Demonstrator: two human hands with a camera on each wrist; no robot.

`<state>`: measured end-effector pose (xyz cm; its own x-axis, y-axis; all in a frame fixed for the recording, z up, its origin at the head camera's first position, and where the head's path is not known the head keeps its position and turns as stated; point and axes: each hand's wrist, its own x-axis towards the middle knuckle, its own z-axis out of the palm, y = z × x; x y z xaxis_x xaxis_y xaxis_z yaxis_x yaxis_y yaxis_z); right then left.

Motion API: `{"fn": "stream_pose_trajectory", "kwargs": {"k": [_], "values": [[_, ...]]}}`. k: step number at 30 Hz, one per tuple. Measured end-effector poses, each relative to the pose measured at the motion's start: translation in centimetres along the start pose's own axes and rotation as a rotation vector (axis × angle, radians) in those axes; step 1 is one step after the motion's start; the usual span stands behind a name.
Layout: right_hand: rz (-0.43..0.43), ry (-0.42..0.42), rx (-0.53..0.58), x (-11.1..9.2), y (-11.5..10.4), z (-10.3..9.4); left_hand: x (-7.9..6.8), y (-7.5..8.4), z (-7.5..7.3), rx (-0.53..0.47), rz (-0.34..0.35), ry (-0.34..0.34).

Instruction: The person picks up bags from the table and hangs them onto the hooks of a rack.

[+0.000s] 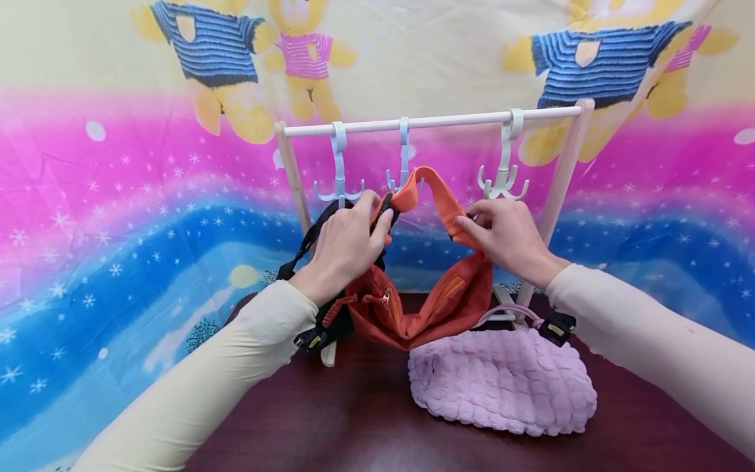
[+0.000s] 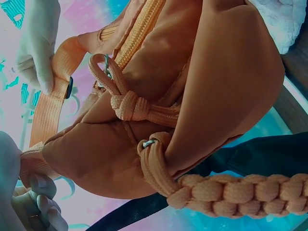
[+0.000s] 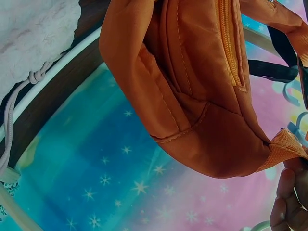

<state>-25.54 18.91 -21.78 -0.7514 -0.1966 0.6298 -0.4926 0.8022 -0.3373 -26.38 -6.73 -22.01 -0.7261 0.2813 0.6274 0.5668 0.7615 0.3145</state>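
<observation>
An orange-red waist bag (image 1: 421, 324) hangs in the air above the table, sagging between my hands. My left hand (image 1: 349, 241) pinches its strap at the left end, close to a black buckle (image 1: 386, 203). With thumb and fingers, my right hand (image 1: 508, 235) pinches the orange strap (image 1: 435, 187) on the other side. Between the hands the strap arches up in front of the middle hook (image 1: 404, 147). The left wrist view shows the bag's braided cord pull (image 2: 240, 195) and zipper (image 2: 139, 33). Part of the left fingers is hidden behind the strap.
A wooden rack (image 1: 436, 122) carries a blue left hook (image 1: 339, 160) and a pale right hook (image 1: 504, 160). Something black with a strap (image 1: 307, 242) hangs by the left hook. A pink puffy bag (image 1: 504, 387) lies on the dark table (image 1: 354, 419). Behind is a printed cloth (image 1: 147, 196).
</observation>
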Motion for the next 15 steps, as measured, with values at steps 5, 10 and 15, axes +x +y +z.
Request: {"fn": "stream_pose_trajectory", "kwargs": {"k": [5,10,15], "values": [[0.007,-0.006,0.006,-0.07,0.06,0.16,0.00,-0.02,0.04,0.014,0.007,0.004],[0.019,-0.020,0.021,-0.25,0.21,0.52,-0.12,0.06,0.13,0.002,0.008,-0.010],[0.025,-0.020,0.022,-0.33,0.30,0.81,-0.19,0.06,0.30,-0.001,0.009,-0.021]]}}
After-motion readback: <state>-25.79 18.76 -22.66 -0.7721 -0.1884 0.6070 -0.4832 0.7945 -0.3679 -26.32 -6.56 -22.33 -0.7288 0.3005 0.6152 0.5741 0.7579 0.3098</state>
